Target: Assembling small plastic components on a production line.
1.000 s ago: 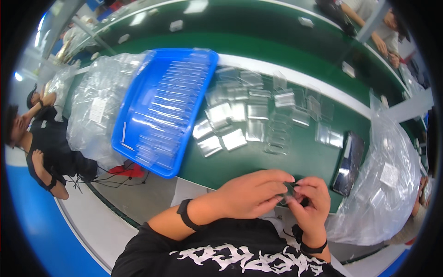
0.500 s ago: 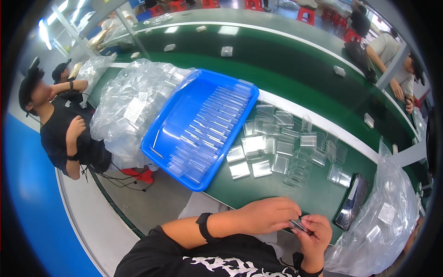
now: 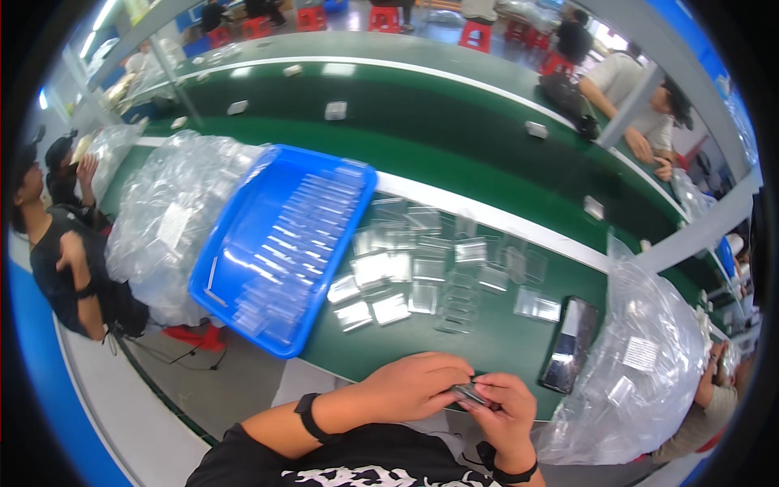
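Note:
Near the table's front edge my left hand and my right hand meet, fingers pinched on a small flat plastic piece. It looks shiny and see-through with a dark edge; the fingers cover much of it. Beyond my hands, many clear plastic pieces lie scattered on the green table. A stack of clear, rounded-edge pieces forms a short overlapping row among them. To the left, a blue tray holds rows of similar clear pieces.
A dark glossy phone-like slab lies right of the pieces. Large clear plastic bags stand at the left and right. Beyond a white rail runs a green conveyor belt with small white packs. Co-workers sit nearby.
The whole view has shifted, so the table and tray sit further left in it. Both hands stay together with the plastic piece between their fingers.

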`<state>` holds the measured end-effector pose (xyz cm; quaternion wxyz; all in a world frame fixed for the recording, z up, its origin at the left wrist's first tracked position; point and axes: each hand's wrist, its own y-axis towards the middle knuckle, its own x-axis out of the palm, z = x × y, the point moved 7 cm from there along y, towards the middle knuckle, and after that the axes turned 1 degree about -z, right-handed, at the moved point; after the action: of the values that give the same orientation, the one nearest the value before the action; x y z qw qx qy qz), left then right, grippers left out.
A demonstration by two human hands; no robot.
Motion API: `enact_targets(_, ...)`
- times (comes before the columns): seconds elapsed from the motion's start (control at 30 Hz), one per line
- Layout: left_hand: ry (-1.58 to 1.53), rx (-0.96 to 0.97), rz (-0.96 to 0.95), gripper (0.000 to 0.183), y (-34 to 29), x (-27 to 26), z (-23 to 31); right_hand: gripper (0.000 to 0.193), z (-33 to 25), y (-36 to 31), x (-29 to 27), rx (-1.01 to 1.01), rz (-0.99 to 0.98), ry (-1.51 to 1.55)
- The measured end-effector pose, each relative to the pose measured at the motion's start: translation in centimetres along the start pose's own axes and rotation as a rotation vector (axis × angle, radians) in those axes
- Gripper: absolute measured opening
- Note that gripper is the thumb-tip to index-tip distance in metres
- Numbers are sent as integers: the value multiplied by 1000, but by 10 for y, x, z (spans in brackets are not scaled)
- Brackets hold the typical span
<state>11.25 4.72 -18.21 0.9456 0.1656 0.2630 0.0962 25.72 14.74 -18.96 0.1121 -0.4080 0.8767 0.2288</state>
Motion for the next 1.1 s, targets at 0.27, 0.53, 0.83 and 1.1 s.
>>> enact_targets(0.27, -49, -24, -55, 47, 7, -7, 9, 37, 3, -1, -1, -4, -4, 5)
enact_targets(0.53, -40, -6, -17, 50, 2, -3, -1, 65, 1, 8, -3, 144, -115, 24)
enact_targets(0.83, -55, -34, 30, 55, -1, -5, -2, 57, 8, 9, -2, 199, -133, 139)
enact_targets(1.1, -84, 25, -9, 56, -5, 5, -3, 52, 10, 4, -7, 130, -74, 127)
